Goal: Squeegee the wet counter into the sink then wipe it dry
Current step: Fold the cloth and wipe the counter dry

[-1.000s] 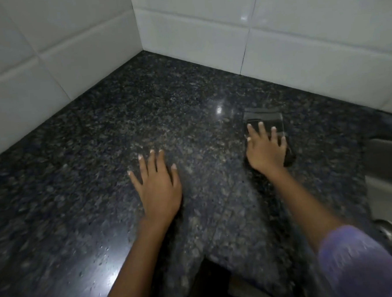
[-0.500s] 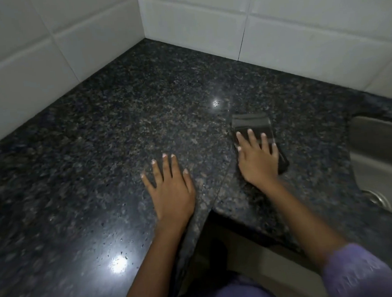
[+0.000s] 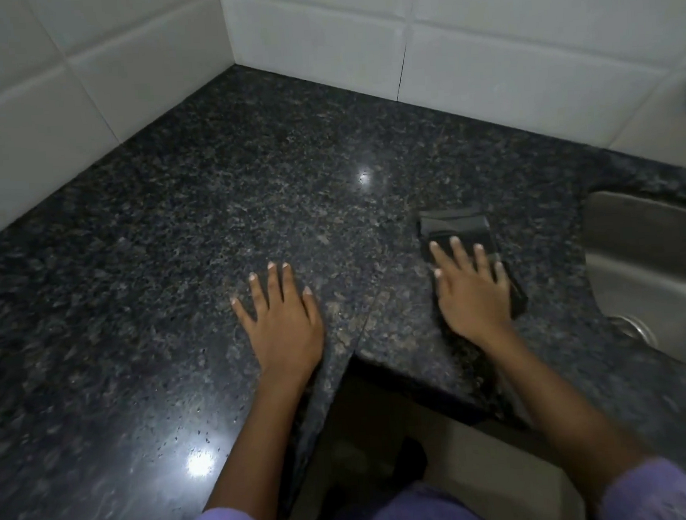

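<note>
A dark speckled granite counter (image 3: 248,177) fills an L-shaped corner. My right hand (image 3: 470,292) presses flat on a folded dark cloth (image 3: 456,226), which lies on the counter just left of the steel sink (image 3: 647,265). The cloth's far end shows beyond my fingers and a strip shows along my hand's right side. My left hand (image 3: 282,317) rests flat on the counter with fingers spread, holding nothing, close to the inner front edge. No squeegee is in view.
White tiled walls (image 3: 319,32) close the counter at the back and left. The sink's drain (image 3: 634,328) shows at the right. The counter's front edge (image 3: 421,391) cuts in between my arms, with the floor below.
My right hand has slid the cloth to the right, closer to the sink. My view has shifted, so more of the sink and the counter's front edge show. My left hand stays flat.
</note>
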